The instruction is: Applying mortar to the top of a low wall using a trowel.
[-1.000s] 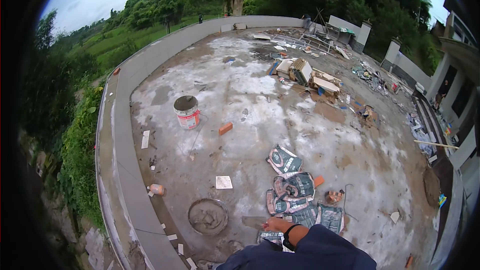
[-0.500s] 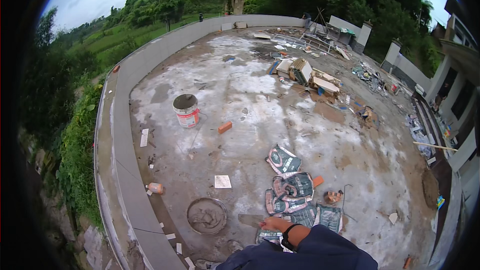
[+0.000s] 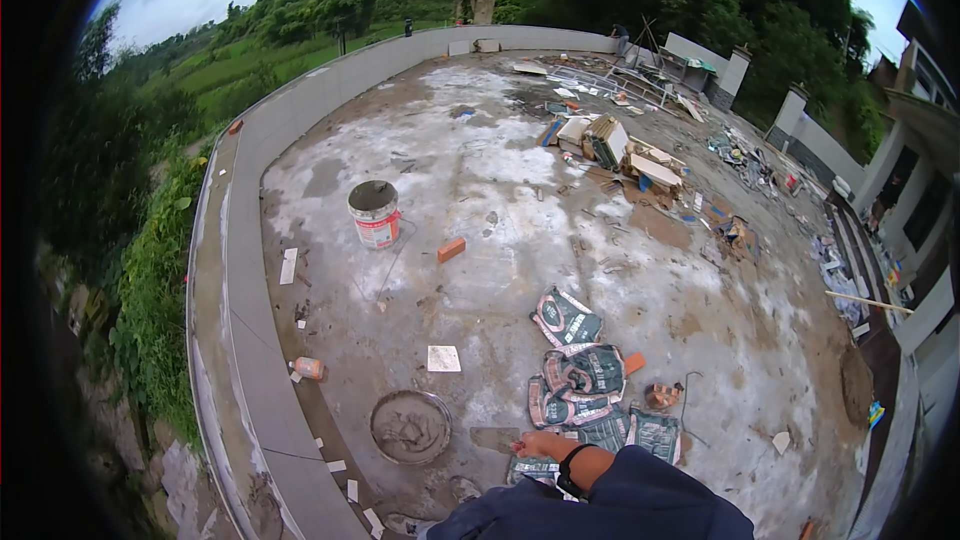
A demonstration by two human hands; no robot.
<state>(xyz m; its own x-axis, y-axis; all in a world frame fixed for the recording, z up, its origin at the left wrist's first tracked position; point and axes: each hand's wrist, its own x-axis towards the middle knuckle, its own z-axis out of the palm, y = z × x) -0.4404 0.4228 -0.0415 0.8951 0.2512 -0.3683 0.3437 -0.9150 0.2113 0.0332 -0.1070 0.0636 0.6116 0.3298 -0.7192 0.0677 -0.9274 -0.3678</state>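
My right hand [image 3: 539, 445], with a black band at the wrist and a dark blue sleeve, reaches in from the lower right. Its fingers are closed around the handle of a trowel [image 3: 492, 438], whose flat grey blade points left. Just beyond the blade's tip stands a round bucket [image 3: 449, 430] of wet grey mortar [image 3: 408, 427], apart from the blade. Under and beside the hand lie several dark green and pink bags [image 3: 585, 371], crumpled on the concrete. My left hand is not visible.
Ahead stands a red-and-white bucket [image 3: 375, 230], with an orange brick [image 3: 451, 249] near it. A white tile [image 3: 443, 358] lies on the floor. The low curved wall [image 3: 240, 270] borders the left. Debris [image 3: 607, 143] is heaped farther off, and a distant person [image 3: 621, 37] stands by the back wall.
My right hand and the trowel have shifted slightly left, bringing the blade a little closer to the mortar bucket. The view has tilted slightly; the grip is unchanged.
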